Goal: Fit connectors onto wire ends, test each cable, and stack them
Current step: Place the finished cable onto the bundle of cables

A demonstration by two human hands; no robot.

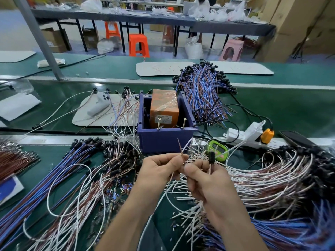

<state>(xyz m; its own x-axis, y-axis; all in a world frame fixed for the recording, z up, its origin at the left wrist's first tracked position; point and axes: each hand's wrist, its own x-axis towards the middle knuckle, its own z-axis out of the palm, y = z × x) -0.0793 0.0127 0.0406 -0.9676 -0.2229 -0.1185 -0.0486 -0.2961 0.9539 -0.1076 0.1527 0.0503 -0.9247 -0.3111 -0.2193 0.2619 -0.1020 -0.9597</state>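
The green bench [290, 109] carries heaps of cables [203, 95] along its near and far edges, with a purple box [166, 140] at its middle. Over the near edge my left hand [159, 169] has fingers clamped on a thin cable [180, 147] just below its two upturned ends, and my right hand [204, 180] curls round a strand [210, 168] topped by a black connector [211, 157]. I judge the thin cable light, floppy and easily kinked, so I would hold close beneath the tip, connector by its body.

Green bench [290, 109], wire bundles [203, 91] (blue, brown, white), purple box [163, 140], power strip [241, 135]
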